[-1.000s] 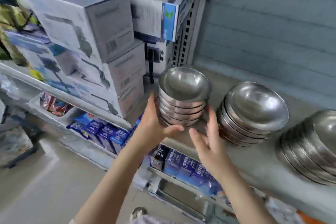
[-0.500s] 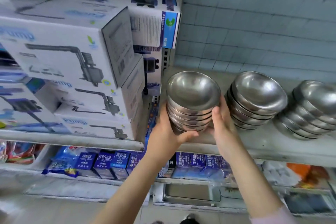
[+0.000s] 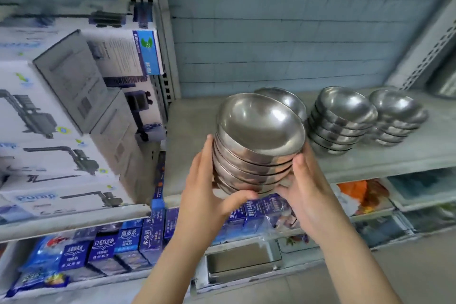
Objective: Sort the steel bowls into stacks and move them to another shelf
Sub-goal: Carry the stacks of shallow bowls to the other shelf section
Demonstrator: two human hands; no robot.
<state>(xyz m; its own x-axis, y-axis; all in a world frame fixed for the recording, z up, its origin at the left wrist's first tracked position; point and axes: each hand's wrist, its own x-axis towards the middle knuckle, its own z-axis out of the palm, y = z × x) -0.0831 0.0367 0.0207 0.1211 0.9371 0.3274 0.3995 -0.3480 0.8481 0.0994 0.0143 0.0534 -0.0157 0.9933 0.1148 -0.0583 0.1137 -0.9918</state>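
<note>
A stack of several steel bowls is held tilted in front of the grey shelf, just off its front edge. My left hand grips the stack's left side and underside. On the right side, my right hand presses against the stack. Behind it, a single steel bowl shows partly. Two more bowl stacks stand on the shelf: a middle stack and a right stack.
White pump boxes are piled on the left shelf beside a perforated upright post. Blue cartons and a metal tray fill the lower shelf. A tiled wall backs the bowl shelf.
Both hands closed around the bowl stack and lifted it off the shelf toward me, tilting it. The view swung right, showing more of the shelf.
</note>
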